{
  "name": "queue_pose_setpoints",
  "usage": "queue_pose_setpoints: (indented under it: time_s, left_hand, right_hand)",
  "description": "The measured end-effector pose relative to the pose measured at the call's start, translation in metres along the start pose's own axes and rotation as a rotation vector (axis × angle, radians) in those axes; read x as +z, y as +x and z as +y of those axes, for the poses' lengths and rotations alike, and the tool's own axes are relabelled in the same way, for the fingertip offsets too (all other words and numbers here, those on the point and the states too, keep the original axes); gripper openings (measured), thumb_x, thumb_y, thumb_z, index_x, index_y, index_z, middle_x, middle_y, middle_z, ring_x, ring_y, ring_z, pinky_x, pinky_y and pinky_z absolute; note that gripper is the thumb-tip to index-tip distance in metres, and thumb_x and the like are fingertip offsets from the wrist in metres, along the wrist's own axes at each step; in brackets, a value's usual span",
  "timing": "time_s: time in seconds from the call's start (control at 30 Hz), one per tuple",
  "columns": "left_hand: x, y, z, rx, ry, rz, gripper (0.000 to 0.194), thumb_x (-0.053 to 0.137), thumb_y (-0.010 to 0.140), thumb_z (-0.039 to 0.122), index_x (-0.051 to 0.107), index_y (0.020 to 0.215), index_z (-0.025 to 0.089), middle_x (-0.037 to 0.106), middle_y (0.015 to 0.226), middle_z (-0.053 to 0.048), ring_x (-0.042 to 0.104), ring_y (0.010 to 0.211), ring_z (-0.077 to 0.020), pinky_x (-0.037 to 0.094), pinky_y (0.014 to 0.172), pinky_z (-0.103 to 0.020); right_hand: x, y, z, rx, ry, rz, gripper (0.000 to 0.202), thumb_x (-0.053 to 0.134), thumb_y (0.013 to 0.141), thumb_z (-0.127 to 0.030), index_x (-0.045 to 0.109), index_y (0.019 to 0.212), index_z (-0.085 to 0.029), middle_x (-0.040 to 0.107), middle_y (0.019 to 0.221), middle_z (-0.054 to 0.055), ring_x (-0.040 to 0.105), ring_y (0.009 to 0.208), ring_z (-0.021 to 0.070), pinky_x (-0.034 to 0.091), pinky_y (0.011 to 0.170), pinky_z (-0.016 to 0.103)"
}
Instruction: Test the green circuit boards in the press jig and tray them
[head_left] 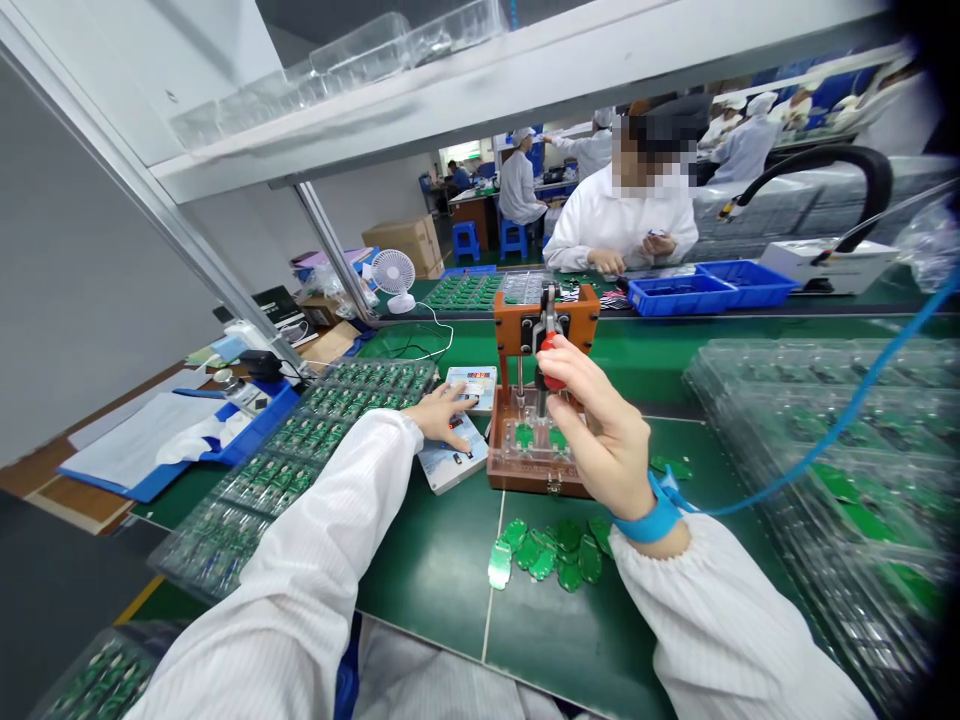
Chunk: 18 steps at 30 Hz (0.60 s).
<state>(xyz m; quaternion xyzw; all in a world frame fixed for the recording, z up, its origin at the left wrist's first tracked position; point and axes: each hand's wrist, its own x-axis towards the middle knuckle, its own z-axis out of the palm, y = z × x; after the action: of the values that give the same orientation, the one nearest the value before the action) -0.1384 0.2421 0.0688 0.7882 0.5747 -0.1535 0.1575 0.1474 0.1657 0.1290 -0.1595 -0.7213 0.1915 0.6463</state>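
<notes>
My right hand (604, 425), with a blue wrist strap (646, 515), has its fingers and thumb around the red handle (553, 362) of a toggle clamp. That clamp is mounted on an orange and brown test fixture (504, 325). Green circuit boards (525, 436) sit under the fixture's clear plate. Over two white instrument boxes, my left hand (441, 415) lies with fingers spread. The rear box (484, 378) shows a red digital display; the front box (454, 470) is partly covered by the hand. Several loose green circuit boards (544, 550) lie in front of the fixture.
Clear trays of circuit boards flank me, one at left (300, 450) and a stack at right (817, 440). A blue cord (847, 420) runs from my wrist strap. Blue bins (679, 295), a small fan (393, 275) and a seated co-worker (622, 220) are beyond. A shelf (450, 95) spans overhead.
</notes>
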Motion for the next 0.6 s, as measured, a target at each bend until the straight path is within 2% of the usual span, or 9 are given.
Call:
queue_pose_setpoints:
  time_s: [0.1,0.23,0.6]
  left_hand:
    - [0.001,-0.005,-0.007,-0.002,-0.031,0.036,0.124,0.072,0.067,0.08,0.019,0.164,0.024,-0.006,0.171,-0.012,-0.007,0.155,-0.0447,0.009,0.126,-0.058]
    - [0.005,-0.012,-0.014,-0.032,-0.033,-0.013,0.128,0.072,0.064,0.083,0.018,0.164,0.025,-0.007,0.171,-0.011,-0.007,0.154,-0.0478,0.008,0.125,-0.061]
    - [0.002,-0.012,-0.011,-0.044,-0.013,-0.061,0.134,0.074,0.06,0.084,0.013,0.165,0.026,-0.01,0.17,-0.014,-0.011,0.155,-0.0439,0.004,0.125,-0.06]
  right_hand:
    - [0.0,-0.001,-0.001,0.004,0.007,-0.001,0.05,0.054,0.099,-0.005,0.062,0.139,-0.034,0.061,0.142,-0.002,0.049,0.142,0.026,0.042,0.122,0.048]
    - [0.0,-0.002,-0.001,0.0,0.009,0.003,0.05,0.055,0.099,-0.005,0.062,0.139,-0.034,0.062,0.141,-0.002,0.049,0.142,0.026,0.041,0.123,0.048]
    - [0.001,-0.001,0.001,-0.005,0.011,-0.004,0.051,0.054,0.099,-0.004,0.061,0.14,-0.033,0.061,0.142,-0.002,0.048,0.142,0.0254,0.041,0.123,0.048]
